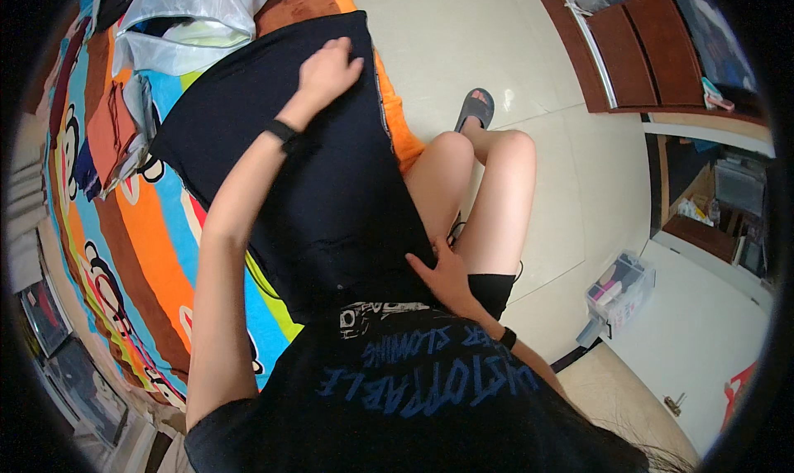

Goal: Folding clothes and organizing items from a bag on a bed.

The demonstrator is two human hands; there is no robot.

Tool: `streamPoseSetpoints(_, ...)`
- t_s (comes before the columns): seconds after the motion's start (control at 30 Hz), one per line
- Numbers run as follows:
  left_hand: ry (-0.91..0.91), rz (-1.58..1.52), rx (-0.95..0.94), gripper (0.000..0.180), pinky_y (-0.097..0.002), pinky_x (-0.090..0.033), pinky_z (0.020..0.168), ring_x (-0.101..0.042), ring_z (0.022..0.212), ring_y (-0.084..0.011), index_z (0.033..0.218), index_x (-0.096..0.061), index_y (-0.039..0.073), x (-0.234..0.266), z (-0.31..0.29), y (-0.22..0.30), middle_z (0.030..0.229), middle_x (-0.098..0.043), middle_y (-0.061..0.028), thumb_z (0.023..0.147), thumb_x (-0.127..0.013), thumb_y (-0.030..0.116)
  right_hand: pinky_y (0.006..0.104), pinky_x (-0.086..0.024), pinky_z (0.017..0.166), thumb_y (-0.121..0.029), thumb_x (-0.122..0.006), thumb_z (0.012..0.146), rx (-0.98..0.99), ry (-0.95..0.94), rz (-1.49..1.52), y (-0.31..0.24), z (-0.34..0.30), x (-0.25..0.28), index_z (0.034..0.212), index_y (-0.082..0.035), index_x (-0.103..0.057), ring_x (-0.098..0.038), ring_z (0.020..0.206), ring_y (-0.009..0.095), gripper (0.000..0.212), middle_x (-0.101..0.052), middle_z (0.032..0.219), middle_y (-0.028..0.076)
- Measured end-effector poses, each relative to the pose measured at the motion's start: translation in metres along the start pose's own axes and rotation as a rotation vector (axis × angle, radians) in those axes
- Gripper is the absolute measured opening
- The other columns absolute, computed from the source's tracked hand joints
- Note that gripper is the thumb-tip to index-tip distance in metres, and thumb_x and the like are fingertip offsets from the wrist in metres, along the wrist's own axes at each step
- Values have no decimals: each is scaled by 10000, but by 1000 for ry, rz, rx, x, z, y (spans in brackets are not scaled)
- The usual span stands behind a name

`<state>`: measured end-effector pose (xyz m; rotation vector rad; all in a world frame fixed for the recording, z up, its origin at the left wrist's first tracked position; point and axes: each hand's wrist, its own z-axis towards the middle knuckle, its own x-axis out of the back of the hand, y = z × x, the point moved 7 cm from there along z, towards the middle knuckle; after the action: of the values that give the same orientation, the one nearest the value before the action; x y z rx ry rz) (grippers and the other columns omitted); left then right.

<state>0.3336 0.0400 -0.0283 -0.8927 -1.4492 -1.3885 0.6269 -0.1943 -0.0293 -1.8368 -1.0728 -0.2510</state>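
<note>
A large black garment (331, 175) lies spread across the edge of the bed and reaches up to my lap. Its exact kind cannot be told, since no sleeve or collar shows. On its far part rests my left hand (329, 72), open, thumb apart from the fingers, near the far right corner. Close to my body, my right hand (444, 273) lies at the garment's right edge, with thumb and fingers spread. The thumb touches the black cloth. Each wrist wears a black band.
A striped bedsheet (161, 262) covers the bed at left. Folded clothes (112, 134) lie there, beside a whitish plastic bag (186, 26) at the far end. To the right are the tiled floor (562, 192), a clear plastic box (620, 291) and brown cabinets (641, 47).
</note>
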Motion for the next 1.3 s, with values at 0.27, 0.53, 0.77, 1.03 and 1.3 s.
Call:
streamPoseSetpoints(0.27, -26, 277, 86, 499, -413, -530, 699, -580, 912, -346, 1050, -440, 1, -85, 49, 8, 1021, -502, -172, 767, -641, 359, 384, -455, 677, -284, -638, 831, -56, 63, 343, 24, -24, -10, 985, 13, -496, -597, 776, 326, 363, -598, 840, 219)
streamPoseSetpoints(0.53, 8, 331, 188, 369, -420, -489, 816, -515, 1028, -353, 957, -616, -17, -75, 83, -8, 1080, -539, -190, 782, -587, 305, 441, -466, 608, -248, -626, 813, -108, 67, 90, 15, -30, -3, 993, -58, -481, -608, 660, 337, 299, -611, 701, 150)
streamPoseSetpoints(0.77, -11, 83, 312, 445, -494, -427, 875, -484, 1077, -384, 1036, -611, -2, -74, 98, -37, 1156, -526, -214, 770, -536, 347, 374, -429, 612, -198, -650, 770, 141, 168, -82, -10, -26, 14, 924, -66, -518, -589, 655, 289, 242, -616, 734, 125)
streamPoseSetpoints(1.03, -67, 488, 190, 533, -539, -426, 851, -462, 1129, -380, 1162, -516, 44, -89, 102, -22, 1200, -505, -180, 772, -600, 398, 343, -411, 703, -175, -661, 760, 319, 257, -85, -16, -29, 19, 936, -46, -527, -589, 739, 253, 256, -607, 777, 106)
streamPoseSetpoints(1.3, 197, -672, 512, 371, -381, -482, 805, -634, 813, -299, 971, -656, 3, -61, 96, -115, 849, -667, -151, 782, -563, 309, 369, -433, 685, -199, -670, 769, 149, 148, -33, 1, -25, 13, 959, -40, -553, -574, 764, 280, 275, -600, 808, 126)
